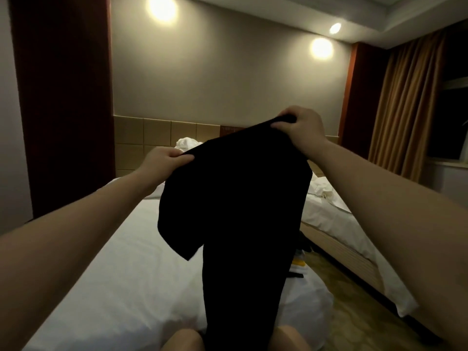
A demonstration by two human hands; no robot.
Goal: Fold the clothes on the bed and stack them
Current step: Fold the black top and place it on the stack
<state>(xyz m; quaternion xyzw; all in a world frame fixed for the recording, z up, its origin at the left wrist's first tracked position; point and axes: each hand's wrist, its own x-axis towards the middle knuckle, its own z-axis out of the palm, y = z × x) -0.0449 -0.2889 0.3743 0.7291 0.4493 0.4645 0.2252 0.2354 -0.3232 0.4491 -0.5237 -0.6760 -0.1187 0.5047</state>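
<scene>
I hold a black shirt (pixel 240 211) up in the air in front of me, over the white bed (pixel 114 262). My left hand (pixel 164 160) pinches one top corner between thumb and fingers (pixel 182 154). My right hand (pixel 301 130), higher and farther off, has its fingers curled over the other top corner. The top edge slopes up toward the right. One short sleeve (pixel 177 224) hangs out on the left, and the rest drops in a long dark fall toward my knees at the bottom of the view. I cannot tell whether the hem touches the bed. A crumpled white cloth (pixel 187 143) lies near the headboard, and a second bed (pixel 326 214) stands to the right.

As I judge it, three things could go wrong. The room is dim and the shirt is solid black, so I could miss its seams and fold it crooked. Each hand grips only a little of the edge, so a sharp shake could pull a corner free. Because I hold it unevenly, it may land skewed, with the unseen sleeve bunched underneath.
</scene>
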